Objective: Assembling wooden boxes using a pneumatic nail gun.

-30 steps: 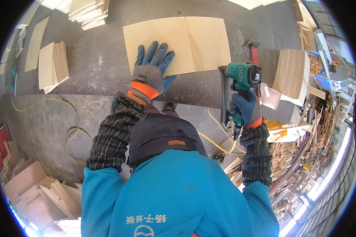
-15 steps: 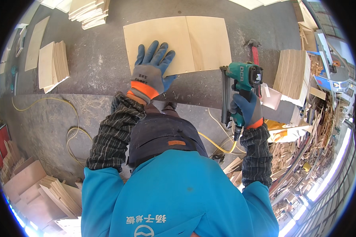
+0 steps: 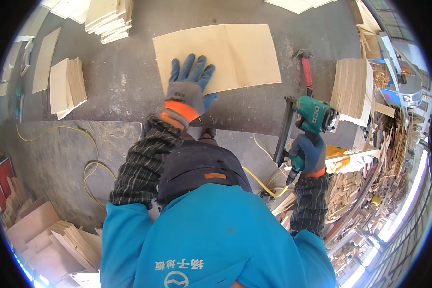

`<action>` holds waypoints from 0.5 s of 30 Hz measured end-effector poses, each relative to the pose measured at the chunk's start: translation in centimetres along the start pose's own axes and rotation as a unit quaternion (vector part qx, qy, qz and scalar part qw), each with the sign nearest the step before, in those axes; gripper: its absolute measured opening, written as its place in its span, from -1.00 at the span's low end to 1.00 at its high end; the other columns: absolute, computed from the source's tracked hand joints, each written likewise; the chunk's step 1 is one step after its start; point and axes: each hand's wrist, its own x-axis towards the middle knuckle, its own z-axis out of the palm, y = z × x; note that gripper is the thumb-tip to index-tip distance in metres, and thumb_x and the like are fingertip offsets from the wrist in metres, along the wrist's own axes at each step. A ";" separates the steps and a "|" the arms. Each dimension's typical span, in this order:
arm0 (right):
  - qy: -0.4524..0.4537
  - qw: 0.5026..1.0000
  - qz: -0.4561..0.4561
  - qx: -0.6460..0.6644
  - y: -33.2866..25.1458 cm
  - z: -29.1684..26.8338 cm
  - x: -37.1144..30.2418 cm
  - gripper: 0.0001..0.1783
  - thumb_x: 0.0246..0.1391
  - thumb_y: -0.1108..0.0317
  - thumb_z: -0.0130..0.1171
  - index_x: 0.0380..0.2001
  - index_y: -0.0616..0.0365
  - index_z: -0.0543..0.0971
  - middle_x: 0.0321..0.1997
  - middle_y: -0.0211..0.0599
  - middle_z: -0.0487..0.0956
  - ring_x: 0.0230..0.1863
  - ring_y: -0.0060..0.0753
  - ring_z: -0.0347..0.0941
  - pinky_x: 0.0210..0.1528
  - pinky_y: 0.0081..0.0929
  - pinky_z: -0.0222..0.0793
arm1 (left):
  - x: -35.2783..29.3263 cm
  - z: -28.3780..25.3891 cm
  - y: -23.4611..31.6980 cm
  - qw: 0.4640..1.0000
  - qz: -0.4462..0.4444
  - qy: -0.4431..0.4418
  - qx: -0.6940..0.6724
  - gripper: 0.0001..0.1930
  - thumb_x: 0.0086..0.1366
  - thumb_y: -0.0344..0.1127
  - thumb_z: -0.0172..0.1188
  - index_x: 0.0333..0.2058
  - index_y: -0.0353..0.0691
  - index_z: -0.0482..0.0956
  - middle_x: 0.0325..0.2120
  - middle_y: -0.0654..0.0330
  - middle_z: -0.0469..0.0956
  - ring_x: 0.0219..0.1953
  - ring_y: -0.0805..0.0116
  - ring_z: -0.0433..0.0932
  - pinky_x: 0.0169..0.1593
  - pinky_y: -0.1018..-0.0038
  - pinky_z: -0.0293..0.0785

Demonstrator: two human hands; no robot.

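Observation:
A pale plywood panel lies on the dark worktable in front of me. Gloved in grey-blue with an orange cuff, my left hand rests flat on the panel's near left part, fingers spread. My right hand, gloved alike, is wrapped round the handle of a green pneumatic nail gun. The gun is tilted and held off the panel, right of its near right corner. A yellow air hose runs from the handle's lower end.
A red-handled hammer lies right of the panel. Stacks of thin boards stand on the table: one at right, one at left, another at the far left. Hose loops lie on the floor; scrap wood is heaped at right.
The nail gun in my right hand has moved right and nearer to me, away from the panel's corner, and tilted. My left hand stays on the panel.

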 end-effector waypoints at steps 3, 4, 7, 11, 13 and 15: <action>0.014 0.999 0.027 -0.023 0.5 0.1 -0.9 -0.50 0.24 0.35 0.23 0.22 0.30 0.55 -0.51 -0.34 0.54 -0.54 -0.51 0.47 -0.44 -0.51 0.42 | 2.4 1.3 1.3 1.000 0.001 -0.004 0.013 -0.25 0.23 0.09 0.46 0.37 -0.02 0.58 0.49 0.03 0.39 0.58 -0.11 0.20 0.63 -0.20 -0.11; 0.015 0.999 0.025 -0.024 0.7 0.4 -1.2 -0.50 0.24 0.35 0.23 0.22 0.30 0.55 -0.51 -0.34 0.54 -0.54 -0.51 0.47 -0.44 -0.51 0.42 | 3.1 1.9 1.3 1.000 0.002 -0.002 0.012 -0.25 0.23 0.09 0.46 0.37 -0.02 0.58 0.49 0.03 0.39 0.58 -0.11 0.20 0.63 -0.20 -0.11; 0.010 0.999 0.043 0.013 0.7 1.2 -1.8 -0.50 0.24 0.37 0.22 0.22 0.29 0.56 -0.48 -0.34 0.55 -0.53 -0.51 0.48 -0.43 -0.51 0.43 | 4.2 1.9 0.9 0.999 0.012 -0.036 0.016 -0.20 0.23 0.13 0.47 0.42 0.02 0.51 0.52 0.08 0.33 0.60 -0.07 0.17 0.64 -0.18 -0.11; -0.003 0.999 0.032 0.029 -0.1 2.7 -2.1 -0.52 0.24 0.37 0.22 0.21 0.29 0.57 -0.47 -0.33 0.55 -0.52 -0.50 0.49 -0.43 -0.51 0.43 | 0.7 -1.3 -2.7 0.999 0.012 -0.036 0.024 -0.25 0.21 0.09 0.49 0.36 0.05 0.57 0.51 0.12 0.36 0.59 -0.01 0.19 0.62 -0.15 0.00; -0.028 0.999 0.022 0.016 -0.6 3.6 -1.7 -0.56 0.25 0.39 0.21 0.17 0.30 0.58 -0.47 -0.32 0.55 -0.52 -0.50 0.50 -0.43 -0.50 0.44 | -0.4 -1.4 -4.4 0.999 0.034 -0.016 0.001 -0.29 0.22 0.04 0.50 0.34 0.06 0.59 0.49 0.14 0.38 0.58 -0.01 0.22 0.59 -0.13 0.10; -0.034 0.999 0.040 0.013 -0.5 4.9 -1.1 -0.58 0.25 0.40 0.22 0.14 0.31 0.58 -0.46 -0.31 0.56 -0.51 -0.49 0.50 -0.44 -0.49 0.43 | -1.0 -0.9 -5.2 0.998 0.053 0.006 -0.022 -0.32 0.23 0.00 0.50 0.33 0.07 0.61 0.48 0.15 0.41 0.57 -0.01 0.26 0.56 -0.11 0.20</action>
